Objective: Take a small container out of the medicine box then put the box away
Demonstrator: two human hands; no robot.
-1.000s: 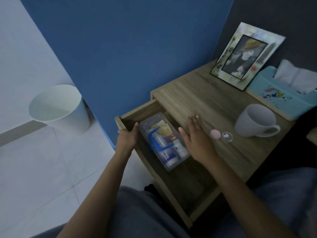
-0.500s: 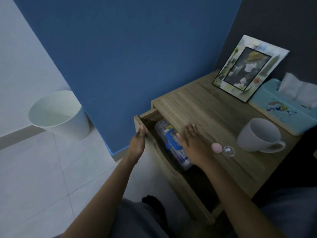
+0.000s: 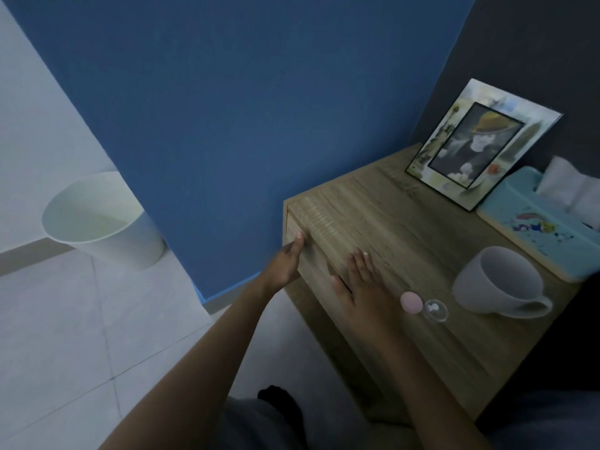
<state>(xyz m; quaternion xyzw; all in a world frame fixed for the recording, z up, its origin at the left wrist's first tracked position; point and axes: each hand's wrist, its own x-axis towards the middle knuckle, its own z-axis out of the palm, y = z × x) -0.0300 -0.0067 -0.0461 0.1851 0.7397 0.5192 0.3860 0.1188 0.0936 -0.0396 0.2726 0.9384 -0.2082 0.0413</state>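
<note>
Fingers of my left hand [image 3: 285,261] lie flat and straight against the wooden drawer front [image 3: 302,254] of the light oak-grain bedside desk [image 3: 406,222], the grip released, nothing held, palm pressed to the panel near its top edge. The drawer sits flush with the cabinet, so the medicine box is not visible; I cannot tell from this view where it lies.

My right hand [image 3: 367,284] rests palm down on the desk top close to the front edge, fingers spread and pointing toward the back, its grip likewise loose and empty.

Just beside that hand, on its right, sits the small round container: a pink lid [image 3: 411,303] and a clear, shallow round pot [image 3: 435,310], the two touching or nearly so, both on the desk surface. A little farther right stands a pale grey ceramic mug [image 3: 496,284], upright, its handle turned toward the front right.

At the back of the desk a white-bordered picture frame [image 3: 480,147] leans against the dark wall, and next to it lies a light blue tissue box [image 3: 545,228] with white tissue poking out.

On the pale tiled floor [image 3: 65,336] to the left, against the blue wall [image 3: 243,92], stands a white round waste bin [image 3: 104,222].
</note>
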